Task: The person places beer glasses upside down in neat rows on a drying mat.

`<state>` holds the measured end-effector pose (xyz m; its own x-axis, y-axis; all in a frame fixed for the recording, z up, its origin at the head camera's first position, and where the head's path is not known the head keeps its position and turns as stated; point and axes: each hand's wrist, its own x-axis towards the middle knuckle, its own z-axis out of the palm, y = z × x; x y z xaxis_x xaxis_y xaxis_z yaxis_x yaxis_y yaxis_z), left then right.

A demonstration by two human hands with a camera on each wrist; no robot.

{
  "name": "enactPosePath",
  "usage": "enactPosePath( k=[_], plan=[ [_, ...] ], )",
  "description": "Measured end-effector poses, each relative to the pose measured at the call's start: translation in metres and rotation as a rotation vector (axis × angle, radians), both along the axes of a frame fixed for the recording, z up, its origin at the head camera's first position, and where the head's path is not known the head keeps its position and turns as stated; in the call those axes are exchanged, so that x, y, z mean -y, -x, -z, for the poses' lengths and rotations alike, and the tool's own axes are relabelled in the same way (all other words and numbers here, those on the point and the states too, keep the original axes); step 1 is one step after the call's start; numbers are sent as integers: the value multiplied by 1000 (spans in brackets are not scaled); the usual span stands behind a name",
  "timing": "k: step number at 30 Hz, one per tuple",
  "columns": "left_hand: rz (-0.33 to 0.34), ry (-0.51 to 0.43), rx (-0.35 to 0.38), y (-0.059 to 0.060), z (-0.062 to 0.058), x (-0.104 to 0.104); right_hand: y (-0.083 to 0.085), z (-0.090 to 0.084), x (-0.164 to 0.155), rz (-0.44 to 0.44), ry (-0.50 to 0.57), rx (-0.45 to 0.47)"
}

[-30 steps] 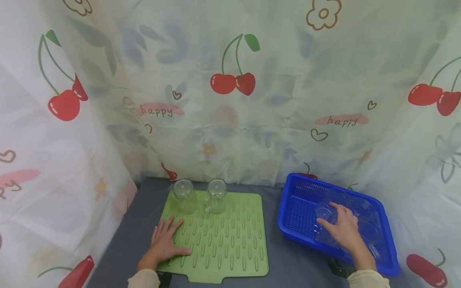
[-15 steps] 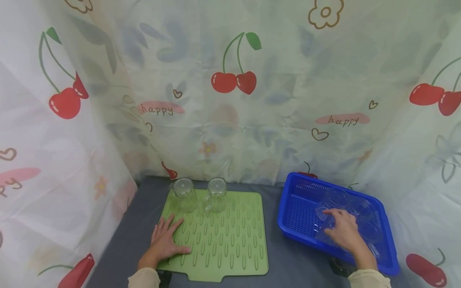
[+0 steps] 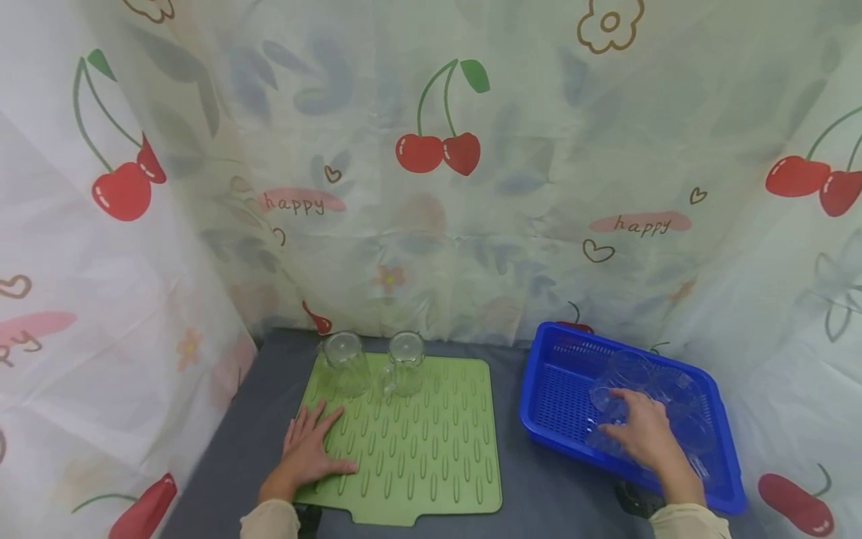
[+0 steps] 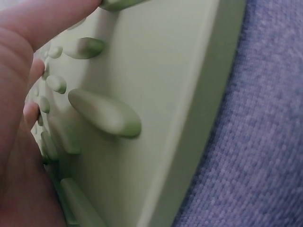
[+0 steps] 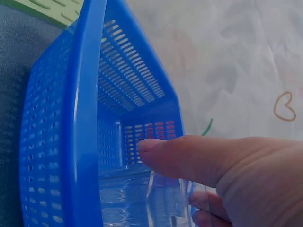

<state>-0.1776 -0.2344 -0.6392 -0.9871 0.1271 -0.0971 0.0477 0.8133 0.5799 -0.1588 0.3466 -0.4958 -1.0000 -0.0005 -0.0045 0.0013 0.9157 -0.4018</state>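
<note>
- Two hands are in view, set far apart across a dark grey tabletop (image 3: 532,501).
- Right hand (image 3: 643,434) reaches into a blue slotted basket (image 3: 548,389) at the table's right side and curls round a clear glass cup (image 3: 606,408). The right wrist view shows the thumb (image 5: 189,158) lying across the cup's clear wall (image 5: 165,203).
- That cup sits among several other clear cups (image 3: 673,389) inside the basket; it seems to lie tipped, but the clear plastic makes its long axis hard to tell.
- Left hand (image 3: 306,453) lies flat, fingers spread, pressing the near left corner of a green ridged drying mat (image 3: 431,449). It holds nothing.
- Mat lies to the left of the basket, well apart from the right hand.
- Two clear cups (image 3: 345,365) stand upside down along the mat's far edge, beyond the left hand and not touching it.
- Only the right hand is near the basket's cups.
</note>
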Motion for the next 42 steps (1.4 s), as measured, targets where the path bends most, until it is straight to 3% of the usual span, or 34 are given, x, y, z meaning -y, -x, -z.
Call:
enactPosePath(
  k=[9, 21, 30, 42],
  plan=[
    [-7, 20, 16, 2, 3, -1, 1, 2, 2, 68, 6, 65],
    [-7, 12, 20, 2, 2, -1, -1, 10, 5, -14, 110, 24],
    [-13, 26, 26, 2, 1, 0, -2, 17, 11, -8, 113, 8],
    [-7, -6, 17, 1, -1, -1, -2, 12, 11, 24, 100, 30]
  ],
)
